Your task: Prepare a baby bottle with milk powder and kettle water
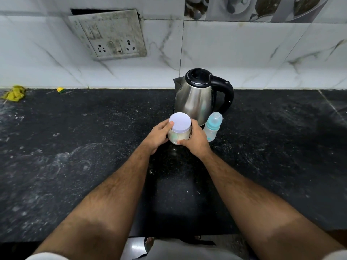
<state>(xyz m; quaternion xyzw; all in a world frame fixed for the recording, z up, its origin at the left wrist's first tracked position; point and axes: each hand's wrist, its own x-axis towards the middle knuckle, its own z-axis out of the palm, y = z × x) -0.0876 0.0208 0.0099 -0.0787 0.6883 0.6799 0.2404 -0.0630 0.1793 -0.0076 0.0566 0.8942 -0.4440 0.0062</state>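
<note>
Both hands, left hand (158,136) and right hand (196,140), clasp one powder jar (178,136) (lid (179,122) unmarked); no readable writing.

On the black counter (75,147) stood one steel kettle (195,98), one baby bottle (212,128) with its cap on, and one jar (178,135) with one pale lid (180,122). Two hands were at the jar, the left hand (157,136) and the right hand (197,141). Near the counter's back edge lay one yellow cloth (15,93) and one small yellow scrap (60,90). The wall carried one switch panel (110,34) with two sockets.
</note>
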